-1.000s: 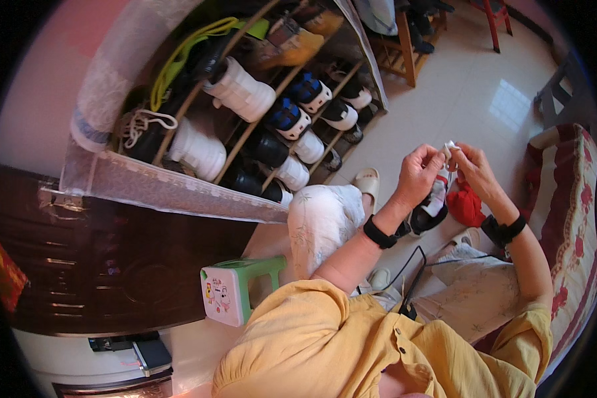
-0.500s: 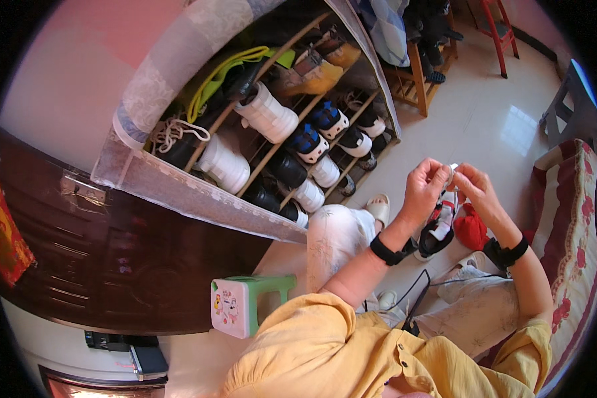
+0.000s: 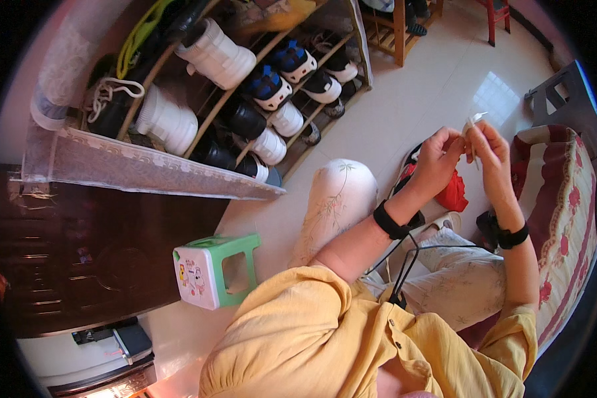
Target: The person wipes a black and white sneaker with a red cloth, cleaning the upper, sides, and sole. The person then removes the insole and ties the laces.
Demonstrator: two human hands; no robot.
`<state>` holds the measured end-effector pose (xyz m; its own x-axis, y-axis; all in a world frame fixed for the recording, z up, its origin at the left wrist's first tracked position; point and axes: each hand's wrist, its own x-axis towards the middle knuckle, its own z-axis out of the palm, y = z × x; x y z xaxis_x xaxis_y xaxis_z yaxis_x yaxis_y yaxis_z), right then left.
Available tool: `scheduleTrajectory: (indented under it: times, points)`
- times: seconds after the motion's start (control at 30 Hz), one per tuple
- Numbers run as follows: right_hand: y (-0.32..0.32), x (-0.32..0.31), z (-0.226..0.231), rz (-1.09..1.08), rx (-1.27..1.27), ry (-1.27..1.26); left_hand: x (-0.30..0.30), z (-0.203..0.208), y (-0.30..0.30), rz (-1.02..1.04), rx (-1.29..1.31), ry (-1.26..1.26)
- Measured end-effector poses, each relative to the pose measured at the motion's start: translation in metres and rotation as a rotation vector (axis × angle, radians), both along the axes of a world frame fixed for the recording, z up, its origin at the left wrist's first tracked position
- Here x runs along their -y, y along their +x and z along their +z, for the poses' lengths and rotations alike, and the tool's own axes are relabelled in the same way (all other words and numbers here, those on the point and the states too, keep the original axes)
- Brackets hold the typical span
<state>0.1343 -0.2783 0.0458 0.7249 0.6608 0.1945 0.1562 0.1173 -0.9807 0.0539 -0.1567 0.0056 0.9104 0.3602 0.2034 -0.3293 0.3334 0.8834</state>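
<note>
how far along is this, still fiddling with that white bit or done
In hand: both the left hand and right hand pinch a small white piece raised between the fingertips. Nothing looks finished yet. Left: the red item and shoe on the floor below lie untouched.

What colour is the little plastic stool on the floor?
The stool is green with a white top, seen in the head view.

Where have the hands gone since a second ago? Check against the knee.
No real move: left hand and right hand stay right of the knee, above the red thing, pinching a white piece.
</note>
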Motion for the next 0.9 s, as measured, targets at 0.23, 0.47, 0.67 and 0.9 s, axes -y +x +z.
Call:
scheduleTrajectory:
  times: [0.23, 0.47, 0.67, 0.9]
  points:
    - [0.005, -0.006, 0.003, 0.032, 0.149, 0.002, -0.007, 0.008, -0.007, 0.081, -0.096, 0.152]
    - [0.002, -0.006, 0.004, 0.170, 0.071, -0.010, -0.008, 0.006, -0.006, 0.061, -0.014, 0.109]
    - [0.003, -0.003, 0.004, 0.185, 0.133, -0.031, -0.012, 0.010, -0.008, 0.054, -0.042, 0.170]
    - [0.008, 0.000, 0.005, 0.071, -0.040, -0.051, -0.022, 0.026, -0.018, 0.075, -0.070, 0.254]
